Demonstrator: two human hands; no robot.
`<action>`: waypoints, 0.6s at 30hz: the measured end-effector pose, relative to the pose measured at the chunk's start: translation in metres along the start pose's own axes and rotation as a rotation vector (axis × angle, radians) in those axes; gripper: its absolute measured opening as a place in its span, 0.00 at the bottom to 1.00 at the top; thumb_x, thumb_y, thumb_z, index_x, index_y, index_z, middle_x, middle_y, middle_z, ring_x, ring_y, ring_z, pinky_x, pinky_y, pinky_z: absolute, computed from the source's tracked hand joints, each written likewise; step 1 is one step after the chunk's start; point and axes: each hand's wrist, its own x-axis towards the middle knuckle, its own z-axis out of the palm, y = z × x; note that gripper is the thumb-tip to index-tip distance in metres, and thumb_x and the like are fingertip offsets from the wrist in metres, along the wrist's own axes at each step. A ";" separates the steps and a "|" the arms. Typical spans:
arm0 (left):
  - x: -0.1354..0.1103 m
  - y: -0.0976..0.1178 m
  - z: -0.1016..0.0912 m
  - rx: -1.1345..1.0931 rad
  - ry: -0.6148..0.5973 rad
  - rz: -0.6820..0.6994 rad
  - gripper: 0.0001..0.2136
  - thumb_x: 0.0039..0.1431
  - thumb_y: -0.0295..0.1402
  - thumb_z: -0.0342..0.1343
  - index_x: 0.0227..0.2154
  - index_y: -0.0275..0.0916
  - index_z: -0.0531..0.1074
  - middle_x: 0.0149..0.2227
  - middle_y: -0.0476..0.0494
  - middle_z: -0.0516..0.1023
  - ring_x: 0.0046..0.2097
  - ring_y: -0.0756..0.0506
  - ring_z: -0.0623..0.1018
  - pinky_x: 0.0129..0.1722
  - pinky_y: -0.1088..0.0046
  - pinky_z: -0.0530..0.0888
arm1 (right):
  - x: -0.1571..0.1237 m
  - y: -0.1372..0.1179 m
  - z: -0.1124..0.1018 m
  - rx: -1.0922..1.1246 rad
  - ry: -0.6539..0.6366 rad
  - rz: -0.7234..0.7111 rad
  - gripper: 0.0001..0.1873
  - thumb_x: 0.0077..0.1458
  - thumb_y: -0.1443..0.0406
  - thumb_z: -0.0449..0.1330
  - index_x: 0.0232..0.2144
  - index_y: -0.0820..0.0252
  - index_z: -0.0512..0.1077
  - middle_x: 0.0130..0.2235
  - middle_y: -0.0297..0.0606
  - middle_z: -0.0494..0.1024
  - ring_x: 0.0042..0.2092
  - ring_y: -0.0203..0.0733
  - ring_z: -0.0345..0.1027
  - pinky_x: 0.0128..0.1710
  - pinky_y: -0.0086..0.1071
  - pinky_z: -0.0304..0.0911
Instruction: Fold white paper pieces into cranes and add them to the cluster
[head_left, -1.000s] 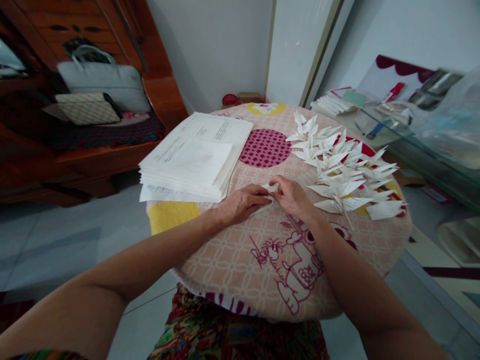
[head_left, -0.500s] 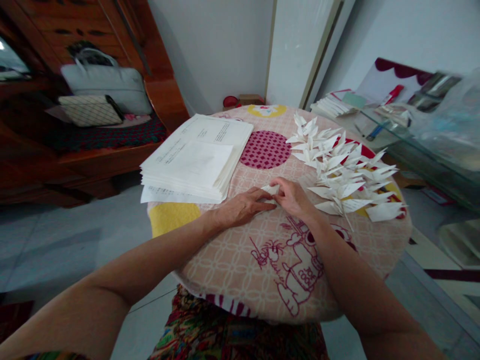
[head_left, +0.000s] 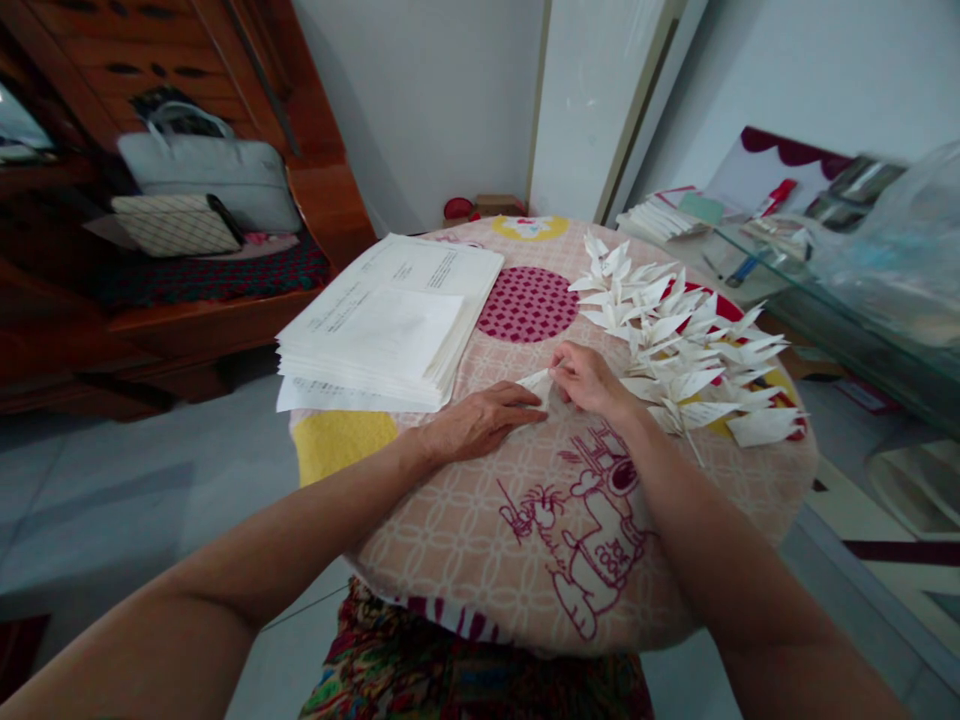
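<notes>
A small piece of folded white paper (head_left: 537, 381) lies on the cloth-covered table between my hands. My left hand (head_left: 484, 420) rests low over its left side, with the fingers closed on the paper against the cloth. From the right, my right hand (head_left: 586, 378) pinches the paper's upper right end between thumb and fingertips. Both hands partly hide the paper, so its exact folds do not show. Many folded paper cranes (head_left: 679, 335) lie clustered beyond my right hand. Up and to the left of my left hand sits a thick stack of printed paper sheets (head_left: 390, 290).
A patterned cloth (head_left: 450, 530) covers the round table. To the right, a glass shelf (head_left: 832, 300) holds papers, a red marker (head_left: 776, 197) and a plastic bag (head_left: 892, 250). At left, a wooden bench (head_left: 187, 310) carries a grey handbag (head_left: 214, 170) and a quilted purse (head_left: 172, 225).
My right hand has shifted slightly up and opened out a little from my left hand, and more of the folded paper shows between them. My left hand stays nearly in place.
</notes>
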 end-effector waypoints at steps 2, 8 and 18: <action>0.000 0.001 -0.001 -0.001 0.002 -0.005 0.19 0.64 0.20 0.49 0.54 0.38 0.74 0.55 0.34 0.76 0.57 0.42 0.75 0.57 0.58 0.75 | 0.006 -0.007 -0.007 0.021 -0.141 0.062 0.00 0.60 0.67 0.54 0.35 0.57 0.65 0.17 0.25 0.67 0.16 0.32 0.60 0.18 0.24 0.53; 0.001 0.004 -0.003 -0.029 0.038 -0.048 0.16 0.69 0.25 0.46 0.53 0.36 0.74 0.52 0.34 0.77 0.54 0.43 0.78 0.54 0.63 0.77 | 0.024 -0.029 -0.024 0.001 -0.485 0.237 0.04 0.60 0.69 0.57 0.33 0.59 0.65 0.15 0.27 0.70 0.14 0.32 0.62 0.13 0.21 0.52; 0.001 0.005 -0.002 -0.049 0.031 -0.048 0.15 0.70 0.27 0.46 0.51 0.34 0.75 0.51 0.35 0.78 0.53 0.44 0.78 0.53 0.64 0.78 | 0.037 -0.028 -0.024 0.008 -0.660 0.303 0.09 0.59 0.71 0.58 0.26 0.60 0.67 0.14 0.30 0.71 0.13 0.34 0.63 0.13 0.23 0.57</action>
